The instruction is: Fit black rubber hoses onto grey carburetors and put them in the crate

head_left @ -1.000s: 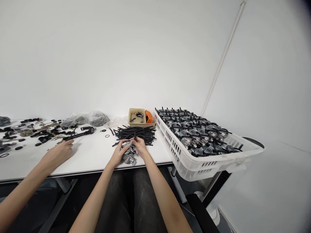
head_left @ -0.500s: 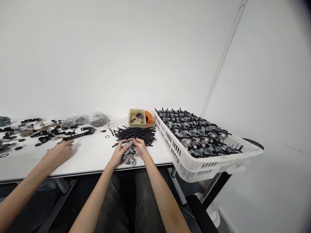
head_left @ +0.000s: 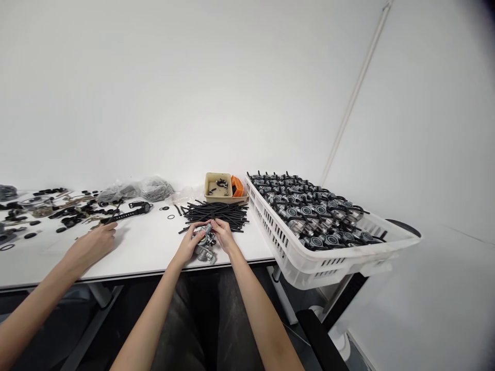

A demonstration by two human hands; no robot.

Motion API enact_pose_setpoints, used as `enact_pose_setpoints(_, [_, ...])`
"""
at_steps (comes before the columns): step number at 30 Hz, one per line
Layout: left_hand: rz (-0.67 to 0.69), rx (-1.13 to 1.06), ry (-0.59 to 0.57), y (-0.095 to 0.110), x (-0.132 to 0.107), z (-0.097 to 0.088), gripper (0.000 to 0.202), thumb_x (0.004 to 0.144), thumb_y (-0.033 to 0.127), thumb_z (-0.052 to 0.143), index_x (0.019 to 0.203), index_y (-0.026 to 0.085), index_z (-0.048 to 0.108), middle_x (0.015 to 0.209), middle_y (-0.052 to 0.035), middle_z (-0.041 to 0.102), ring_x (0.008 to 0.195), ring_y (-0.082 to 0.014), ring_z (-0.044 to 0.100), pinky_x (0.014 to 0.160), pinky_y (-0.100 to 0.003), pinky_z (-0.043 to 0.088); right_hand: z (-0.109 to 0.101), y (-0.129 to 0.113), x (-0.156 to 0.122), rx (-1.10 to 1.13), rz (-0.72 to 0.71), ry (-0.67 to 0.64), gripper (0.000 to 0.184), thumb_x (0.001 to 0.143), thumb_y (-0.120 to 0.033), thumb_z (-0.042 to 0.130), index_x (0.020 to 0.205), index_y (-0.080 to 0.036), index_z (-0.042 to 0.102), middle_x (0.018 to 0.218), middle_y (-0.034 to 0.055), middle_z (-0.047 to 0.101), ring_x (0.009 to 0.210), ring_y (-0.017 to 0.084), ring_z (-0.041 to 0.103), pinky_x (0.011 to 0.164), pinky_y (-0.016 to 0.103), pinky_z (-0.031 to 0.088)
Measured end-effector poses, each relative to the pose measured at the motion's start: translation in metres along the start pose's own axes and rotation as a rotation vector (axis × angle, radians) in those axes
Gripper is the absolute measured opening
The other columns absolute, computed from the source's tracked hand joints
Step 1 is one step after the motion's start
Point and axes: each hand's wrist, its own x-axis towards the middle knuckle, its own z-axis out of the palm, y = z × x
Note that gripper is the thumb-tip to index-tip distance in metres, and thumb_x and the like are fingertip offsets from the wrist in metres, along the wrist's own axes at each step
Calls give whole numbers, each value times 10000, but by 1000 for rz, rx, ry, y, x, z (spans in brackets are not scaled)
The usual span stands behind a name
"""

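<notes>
A silver metal carburetor [head_left: 204,249] is held just above the front edge of the white table. My left hand [head_left: 187,244] is closed round its left side, the thumb lying across the metal body. At its upper right, my right hand [head_left: 223,235] is closed with the fingertips pressed against the carburetor; whether a small part sits between them is hidden. Right behind both hands lies a heap of short black rubber hoses [head_left: 216,211].
A white plastic basket [head_left: 266,221] of carburetors with black hoses stands at right. Behind the hoses are a beige tray [head_left: 211,198] and an orange container [head_left: 237,186]. At left, a co-worker's hand [head_left: 96,245] is near a black watch [head_left: 144,207], plastic bags [head_left: 154,188] and scattered small parts.
</notes>
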Motion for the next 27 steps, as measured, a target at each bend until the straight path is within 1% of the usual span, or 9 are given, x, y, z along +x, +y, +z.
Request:
enact_pose_setpoints(3, [8,16,6,2,0,1,426,806,454,505,1130,177,515,1188,-82,565,947,-221,549,837,-342,427,0,0,0,12,-4,-6,303,697,-465,692,748,-166,695,664,-2,551,640,117,483,632,236,375])
enact_pose_setpoints(7, [1,33,3,2,0,0,426,807,456,502,1130,178,519,1189,-79,565,965,-233,545,832,-337,430,0,1,1,24,-3,-7,287,693,-440,705,747,-159,687,668,-3,558,633,110,483,627,236,378])
enact_pose_setpoints(9, [-5,31,5,2,0,-1,406,804,449,511,1120,194,529,1156,-66,584,958,-241,545,825,-340,433,1,1,1,24,2,-3,288,685,-434,712,757,-156,686,678,-1,569,630,108,488,627,237,382])
enact_pose_setpoints(13, [-42,10,11,3,0,-2,333,786,442,544,1068,266,554,1054,-22,632,939,-256,550,807,-357,444,2,0,1,38,32,24,285,658,-426,731,740,-159,676,677,-2,581,625,108,499,627,239,388])
enact_pose_setpoints(17, [-25,8,10,5,-1,-2,323,777,436,563,1061,284,571,1049,-15,641,948,-271,550,819,-384,441,5,-3,1,57,32,51,286,627,-390,757,794,-171,679,714,-1,594,651,111,504,625,230,388])
enact_pose_setpoints(20, [-4,6,-7,5,-1,-2,317,789,429,558,1067,279,573,1079,-14,632,937,-259,557,817,-379,439,5,-4,1,45,31,56,312,614,-397,760,823,-178,683,736,9,605,674,123,512,619,231,388])
enact_pose_setpoints(23, [7,7,-11,4,0,-1,343,799,432,545,1089,250,556,1117,-28,618,924,-236,563,812,-358,436,5,-1,2,34,22,54,309,606,-418,761,780,-174,689,742,14,613,688,129,520,635,240,389])
enact_pose_setpoints(27, [1,23,-12,1,0,0,404,811,454,519,1126,201,517,1102,-60,611,913,-216,568,792,-332,434,3,1,2,54,25,51,324,610,-453,754,743,-163,697,683,3,597,630,113,501,624,241,382])
